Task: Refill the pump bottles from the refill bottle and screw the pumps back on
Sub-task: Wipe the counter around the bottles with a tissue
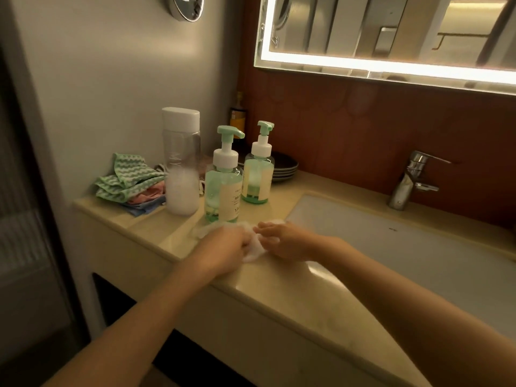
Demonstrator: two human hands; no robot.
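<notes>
Mint-green pumps top two bottles, the nearer pump bottle (223, 188) and the farther pump bottle (257, 177), which stand close together on the tabletop (293, 280). One white-capped refill bottle (182, 163) stands just to their left. In front of them, the left hand (223, 248) and right hand (282, 241) both grip one crumpled white tissue (255, 251), mostly covering it. Folded cloths (128, 180) pile by the wall. Stacked dark plates (284, 169) are half hidden behind the bottles. One faucet (410, 180) overlooks the sink (391, 247).
</notes>
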